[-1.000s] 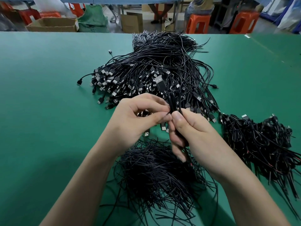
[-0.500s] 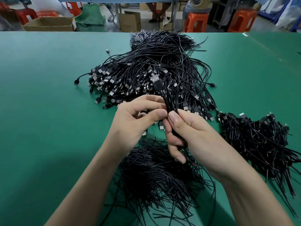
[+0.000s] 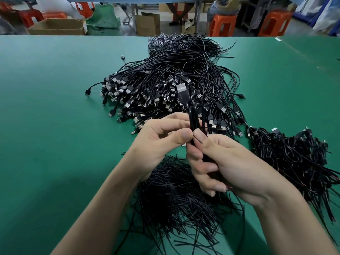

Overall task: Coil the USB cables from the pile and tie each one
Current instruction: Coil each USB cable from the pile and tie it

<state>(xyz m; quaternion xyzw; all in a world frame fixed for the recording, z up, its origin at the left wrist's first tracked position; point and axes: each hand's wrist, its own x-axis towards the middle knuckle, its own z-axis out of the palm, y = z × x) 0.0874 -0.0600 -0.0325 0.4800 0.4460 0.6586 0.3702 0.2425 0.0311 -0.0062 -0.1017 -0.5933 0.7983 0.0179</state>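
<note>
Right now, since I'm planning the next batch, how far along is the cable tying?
Done: a heap of bundled cables on the right. In hand: the left hand and right hand pinch one coiled cable, plug up, seemingly being tied. Left: the large loose pile behind, most of the job.

I log the table (image 3: pixel 55 111) as plain teal-green. Cable pile (image 3: pixel 165 76): black, silver-tipped plugs. Held cable (image 3: pixel 184 97): black, silver plug face. Tied bundles (image 3: pixel 294 159): black, thin red strands. Stools (image 3: pixel 222 24) orange; cardboard box (image 3: pixel 57 27) brown.
</note>
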